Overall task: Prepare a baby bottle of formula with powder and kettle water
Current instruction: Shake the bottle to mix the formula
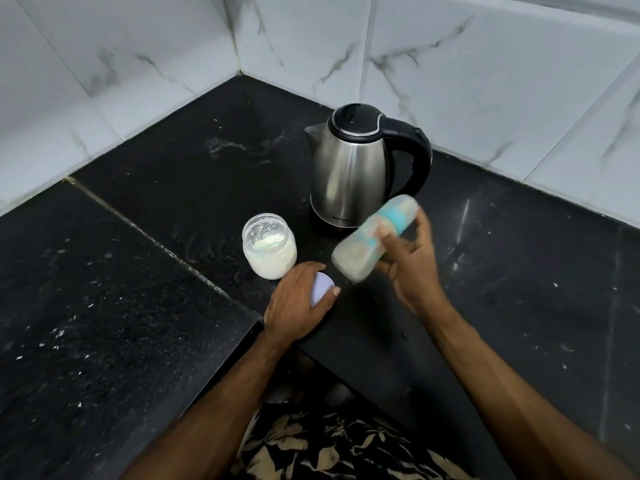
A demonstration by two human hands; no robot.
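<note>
My right hand [410, 261] grips a baby bottle [363, 247] with a teal collar. The bottle is tilted, blurred by motion, and holds pale milky liquid; it is raised above the counter in front of the kettle. My left hand [298, 303] rests on the counter and holds a pale lilac lid [322, 288]. An open clear jar of white formula powder [269, 247] stands just left of the lid. The steel kettle [353, 171], with black lid and handle, stands behind the bottle, spout to the left.
The black stone counter [138, 271] fills a corner between white marble-tiled walls [450, 64]. Its front edge makes an inner corner near my left wrist. A seam runs diagonally across the left part. White specks lie scattered on the surface.
</note>
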